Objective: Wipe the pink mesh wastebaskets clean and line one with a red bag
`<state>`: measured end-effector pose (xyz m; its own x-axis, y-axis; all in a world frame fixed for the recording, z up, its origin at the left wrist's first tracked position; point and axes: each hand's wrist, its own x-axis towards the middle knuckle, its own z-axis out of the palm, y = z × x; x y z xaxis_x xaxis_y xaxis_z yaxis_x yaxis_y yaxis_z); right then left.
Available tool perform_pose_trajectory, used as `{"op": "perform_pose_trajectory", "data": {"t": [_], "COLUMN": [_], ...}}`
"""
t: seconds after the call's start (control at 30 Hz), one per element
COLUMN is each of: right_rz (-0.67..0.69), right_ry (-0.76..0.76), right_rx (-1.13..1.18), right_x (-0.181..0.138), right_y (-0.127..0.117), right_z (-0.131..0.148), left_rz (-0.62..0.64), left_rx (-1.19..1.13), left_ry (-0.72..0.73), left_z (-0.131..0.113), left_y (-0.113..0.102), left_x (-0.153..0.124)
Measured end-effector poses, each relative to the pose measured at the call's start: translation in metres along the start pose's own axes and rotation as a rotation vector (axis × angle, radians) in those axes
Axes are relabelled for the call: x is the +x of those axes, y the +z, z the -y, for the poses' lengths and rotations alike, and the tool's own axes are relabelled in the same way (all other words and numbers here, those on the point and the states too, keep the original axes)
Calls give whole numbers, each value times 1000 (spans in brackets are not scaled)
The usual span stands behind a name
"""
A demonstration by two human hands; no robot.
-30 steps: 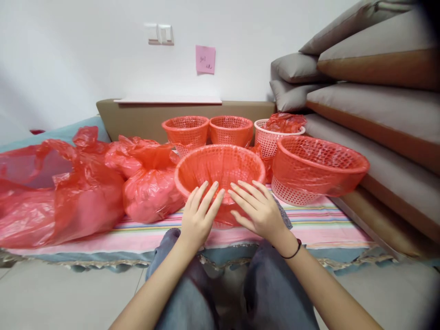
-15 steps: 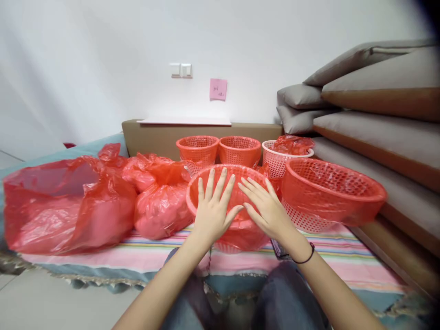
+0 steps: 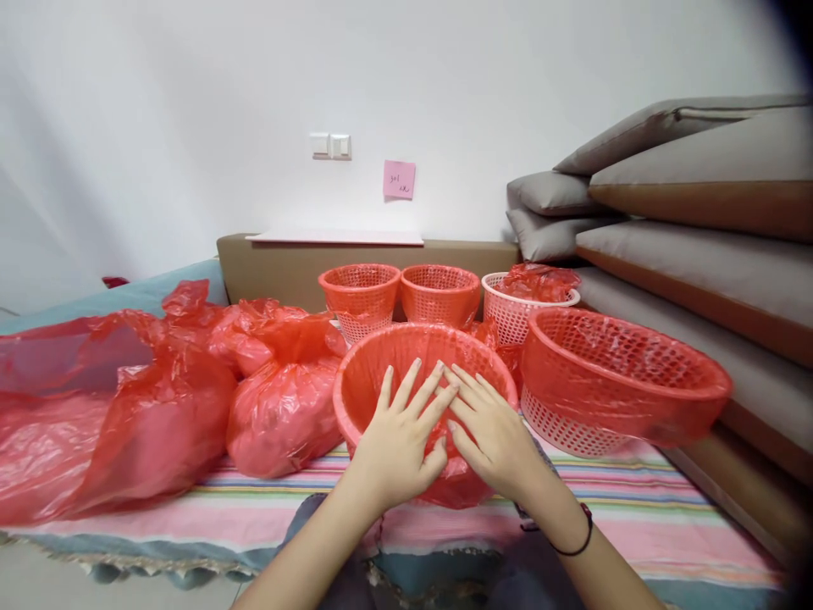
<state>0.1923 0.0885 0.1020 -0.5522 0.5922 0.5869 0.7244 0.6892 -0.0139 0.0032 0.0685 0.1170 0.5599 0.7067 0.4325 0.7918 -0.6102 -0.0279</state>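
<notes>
**A:** What is changing in your grip?

**B:** Half a second ago my fingers were reaching up over the near rim of the red basket. Now I am drawing both hands lower, onto its near outer wall. My left hand and right hand are lying flat with the fingers spread and the fingertips crossing. They are pinching nothing, just pressing on the film, so the smoothing seems to be moving from rim to wall.

**A:** And how is the basket looking?

**B:** It is sitting at the near edge of the striped bed sheet, tilting toward me. It is a mesh tub wrapped in thin, crinkling red plastic, with stuffed red bags to its left and a bigger lined basket to its right.
</notes>
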Motion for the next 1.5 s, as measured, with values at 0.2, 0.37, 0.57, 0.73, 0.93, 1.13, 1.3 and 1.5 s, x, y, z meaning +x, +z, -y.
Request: {"op": "perform_pose_trajectory", "data": {"t": [0.2, 0.37, 0.57, 0.73, 0.93, 1.13, 1.3, 1.5], "right_rz": [26, 58, -24, -263, -238, -408, -476, -545], "right_ry": [38, 46, 42, -28, -72, -72, -94, -146], "right_rx": [29, 30, 50, -45, -148, -85, -57, -157], "right_x": [0, 1, 2, -12, -39, -52, -50, -46], "right_y": [-1, 3, 1, -11, -6, 4, 3, -1], "right_z": [-1, -3, -1, 6, 16, 26, 29, 44], "left_rz": [148, 200, 13, -456, -507, -633, -728, -825], "left_rx": [-87, -113, -25, 118, 201, 129, 63, -18], "left_ry": [-62, -83, -11, 49, 66, 121, 88, 16], "left_z": [-3, -4, 0, 1, -3, -13, -19, -28], "left_y": [-7, -8, -7, -7, 8, 24, 37, 44], "left_x": [7, 10, 7, -17, -39, -53, -66, -63]}}
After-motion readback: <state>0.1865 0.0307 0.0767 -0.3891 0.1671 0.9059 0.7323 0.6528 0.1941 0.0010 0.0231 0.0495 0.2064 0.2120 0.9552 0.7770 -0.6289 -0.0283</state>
